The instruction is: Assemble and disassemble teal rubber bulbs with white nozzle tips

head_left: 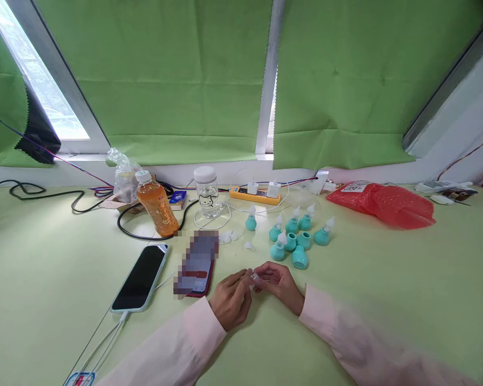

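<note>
My left hand (pixel 232 301) and my right hand (pixel 282 285) meet just above the table, fingertips pinched together on a small clear plastic piece (pixel 255 276). Its exact kind is too small to make out, and my fingers hide part of it. Beyond my right hand stand several turquoise squeeze bulbs with pointed translucent nozzles, one of them a bulb (pixel 321 236) at the right. Among them are a few bulbs without nozzles, such as an open-necked bulb (pixel 304 240) and a tipped bulb (pixel 300 258). Loose whitish translucent pieces (pixel 228 236) lie left of the bulbs.
On the left are a phone on a cable (pixel 140 279), a second phone (pixel 197 268), and an orange drink bottle (pixel 156 203). Farther back stand a clear jar (pixel 207 193) and a yellow power strip (pixel 255 195). A red plastic package (pixel 382 203) lies at the back right.
</note>
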Action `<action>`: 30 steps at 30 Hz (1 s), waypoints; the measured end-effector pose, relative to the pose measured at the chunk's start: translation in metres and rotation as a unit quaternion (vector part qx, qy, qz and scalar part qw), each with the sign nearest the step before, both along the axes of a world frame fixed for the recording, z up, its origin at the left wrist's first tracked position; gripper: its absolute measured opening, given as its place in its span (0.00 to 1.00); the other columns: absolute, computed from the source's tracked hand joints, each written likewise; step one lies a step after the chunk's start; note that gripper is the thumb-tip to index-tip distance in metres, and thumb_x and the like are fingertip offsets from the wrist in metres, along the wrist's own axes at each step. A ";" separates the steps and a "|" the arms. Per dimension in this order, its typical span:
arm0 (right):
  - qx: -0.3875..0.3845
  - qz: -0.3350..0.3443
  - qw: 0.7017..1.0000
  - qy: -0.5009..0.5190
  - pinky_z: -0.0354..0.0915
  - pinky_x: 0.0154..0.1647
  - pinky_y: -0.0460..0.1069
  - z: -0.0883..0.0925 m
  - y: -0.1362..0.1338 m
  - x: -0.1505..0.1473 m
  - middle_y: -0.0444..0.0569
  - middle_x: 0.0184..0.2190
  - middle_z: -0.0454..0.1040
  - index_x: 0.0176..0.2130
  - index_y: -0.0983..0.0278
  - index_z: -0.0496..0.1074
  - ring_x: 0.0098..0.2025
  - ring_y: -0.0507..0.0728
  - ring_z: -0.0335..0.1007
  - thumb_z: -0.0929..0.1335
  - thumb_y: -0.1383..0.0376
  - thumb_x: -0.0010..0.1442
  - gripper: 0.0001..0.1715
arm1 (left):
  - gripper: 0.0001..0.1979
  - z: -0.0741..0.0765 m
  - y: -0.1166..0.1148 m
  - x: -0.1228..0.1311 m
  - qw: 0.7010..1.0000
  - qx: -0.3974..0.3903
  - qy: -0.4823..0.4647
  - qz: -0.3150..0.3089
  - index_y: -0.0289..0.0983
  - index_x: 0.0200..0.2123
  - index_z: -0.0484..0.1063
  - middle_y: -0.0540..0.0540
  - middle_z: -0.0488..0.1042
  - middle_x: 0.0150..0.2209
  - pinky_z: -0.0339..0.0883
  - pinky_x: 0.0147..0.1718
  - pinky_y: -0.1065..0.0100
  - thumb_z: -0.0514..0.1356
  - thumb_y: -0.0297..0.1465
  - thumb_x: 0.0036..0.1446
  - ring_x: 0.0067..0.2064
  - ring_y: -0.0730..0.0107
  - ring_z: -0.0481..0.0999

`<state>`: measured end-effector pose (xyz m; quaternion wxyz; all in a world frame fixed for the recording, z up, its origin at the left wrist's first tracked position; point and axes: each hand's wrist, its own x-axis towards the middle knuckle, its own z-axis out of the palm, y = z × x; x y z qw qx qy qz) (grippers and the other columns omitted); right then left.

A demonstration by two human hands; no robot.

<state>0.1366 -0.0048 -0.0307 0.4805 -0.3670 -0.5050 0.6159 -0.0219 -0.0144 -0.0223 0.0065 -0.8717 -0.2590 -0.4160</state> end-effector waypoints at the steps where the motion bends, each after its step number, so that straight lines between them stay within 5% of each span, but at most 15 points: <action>1: -0.002 -0.002 1.000 -0.003 0.67 0.26 0.48 -0.001 0.000 0.000 0.45 0.23 0.70 0.26 0.66 0.66 0.24 0.51 0.68 0.72 0.62 0.39 0.14 | 0.17 -0.001 0.000 -0.001 1.000 0.019 0.016 -0.005 0.30 0.44 0.58 0.36 0.70 0.41 0.68 0.39 0.65 0.48 0.19 0.49 0.45 0.62 0.68; 5: -0.002 0.000 1.000 -0.002 0.67 0.24 0.47 -0.002 0.000 0.000 0.45 0.23 0.71 0.26 0.66 0.66 0.23 0.50 0.68 0.71 0.62 0.40 0.13 | 0.17 -0.001 -0.001 -0.003 0.998 0.010 0.035 -0.041 0.32 0.44 0.59 0.36 0.69 0.43 0.67 0.39 0.61 0.48 0.19 0.48 0.47 0.58 0.66; 8: 0.002 -0.003 1.000 0.002 0.66 0.22 0.47 -0.001 0.000 0.000 0.44 0.21 0.70 0.27 0.66 0.66 0.21 0.50 0.67 0.71 0.62 0.41 0.14 | 0.12 0.004 -0.005 -0.001 0.984 -0.167 -0.065 -0.024 0.35 0.42 0.58 0.38 0.70 0.42 0.65 0.40 0.63 0.48 0.23 0.52 0.44 0.63 0.69; 11: 0.022 -0.016 0.999 0.017 0.67 0.25 0.48 0.002 -0.002 -0.002 0.46 0.25 0.71 0.27 0.65 0.66 0.26 0.52 0.68 0.72 0.61 0.40 0.15 | 0.08 0.009 -0.004 0.001 0.896 -0.385 -0.222 0.003 0.36 0.39 0.58 0.40 0.72 0.39 0.65 0.38 0.65 0.50 0.29 0.54 0.40 0.66 0.71; 13: 0.049 -0.021 0.999 0.011 0.67 0.31 0.50 0.004 -0.004 -0.002 0.49 0.30 0.71 0.29 0.65 0.67 0.32 0.55 0.68 0.71 0.62 0.42 0.14 | 0.09 0.011 0.001 0.002 0.840 -0.460 -0.287 -0.003 0.35 0.36 0.61 0.41 0.72 0.38 0.65 0.35 0.67 0.54 0.34 0.52 0.39 0.65 0.71; 20: 0.170 -0.037 0.982 -0.076 0.66 0.33 0.49 0.004 -0.009 0.000 0.49 0.31 0.70 0.31 0.64 0.67 0.36 0.55 0.67 0.69 0.65 0.46 0.08 | 0.18 0.011 0.012 0.004 0.733 -0.619 -0.275 -0.065 0.29 0.30 0.70 0.45 0.70 0.23 0.62 0.21 0.71 0.60 0.40 0.43 0.21 0.74 0.66; 30: 0.218 -0.006 0.972 -0.087 0.66 0.31 0.47 0.003 -0.010 -0.002 0.46 0.28 0.68 0.31 0.63 0.67 0.30 0.52 0.68 0.68 0.69 0.47 0.07 | 0.14 0.006 0.015 0.001 0.658 -0.687 -0.280 -0.129 0.27 0.22 0.72 0.46 0.67 0.18 0.58 0.17 0.74 0.63 0.36 0.39 0.20 0.75 0.65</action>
